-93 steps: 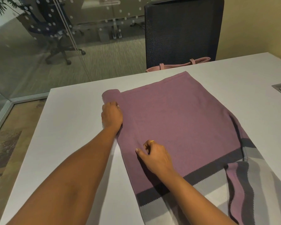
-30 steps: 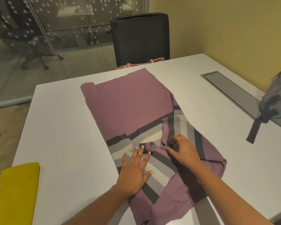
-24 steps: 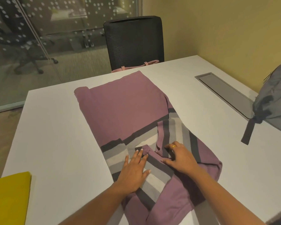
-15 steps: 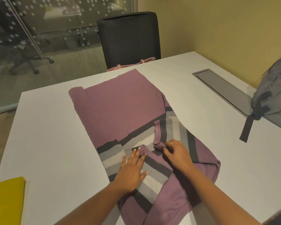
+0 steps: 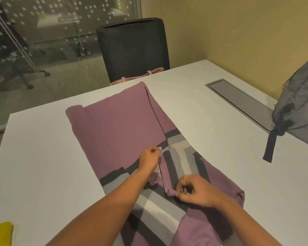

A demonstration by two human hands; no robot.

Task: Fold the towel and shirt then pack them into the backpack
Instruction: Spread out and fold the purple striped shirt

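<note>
A yellow towel (image 5: 0,233) lies near-left of the purple striped shirt (image 5: 117,128) on the white tabletop (image 5: 43,157). At the shirt's striped end, fingers of the right hand (image 5: 196,191) pinch a folded sleeve's tip. Just beyond, the left hand (image 5: 148,159) pinches the same fold. A grey backpack (image 5: 299,107) stands far right of the shirt.

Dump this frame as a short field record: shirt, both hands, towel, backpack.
shirt: purple, grey stripes, spread on the white table, partly folded
left hand: pinches the far end of a folded strip of the shirt
right hand: pinches the near end of that strip
towel: yellow, near-left table corner, mostly out of frame
backpack: grey, on the table's right side, apart from the shirt
</note>
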